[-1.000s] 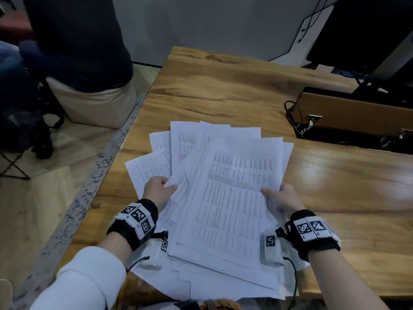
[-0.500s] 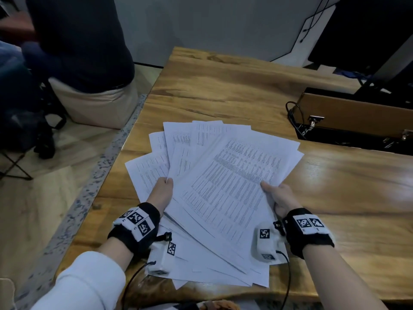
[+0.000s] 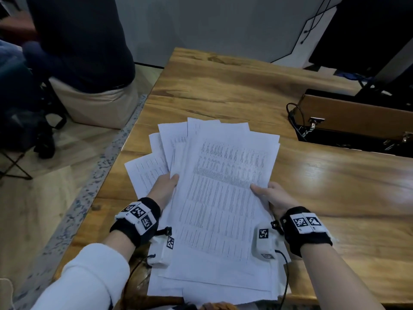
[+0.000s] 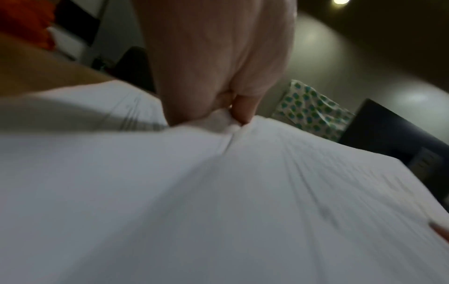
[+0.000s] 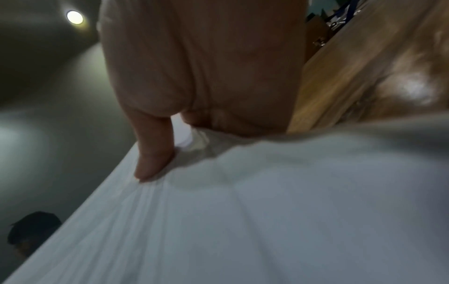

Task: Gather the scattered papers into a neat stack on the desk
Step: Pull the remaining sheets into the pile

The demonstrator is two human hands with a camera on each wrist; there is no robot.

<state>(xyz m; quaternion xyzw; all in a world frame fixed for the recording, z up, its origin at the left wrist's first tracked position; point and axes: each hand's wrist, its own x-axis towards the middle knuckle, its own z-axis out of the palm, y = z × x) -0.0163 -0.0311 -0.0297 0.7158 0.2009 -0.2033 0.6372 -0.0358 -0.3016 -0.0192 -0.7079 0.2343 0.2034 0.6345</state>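
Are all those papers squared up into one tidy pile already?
No, the papers fan out leftward, several corners jutting past the top sheet, between the left hand and right hand.

White left sleeve (image 3: 89,274), bare right forearm (image 3: 330,278), black wristbands (image 3: 307,231) with square-code tags, white wrist cameras (image 3: 263,242), thin black cables (image 3: 285,269)

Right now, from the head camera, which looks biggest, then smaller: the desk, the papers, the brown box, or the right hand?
1. desk
2. papers
3. brown box, partly cut off, so unsure
4. right hand
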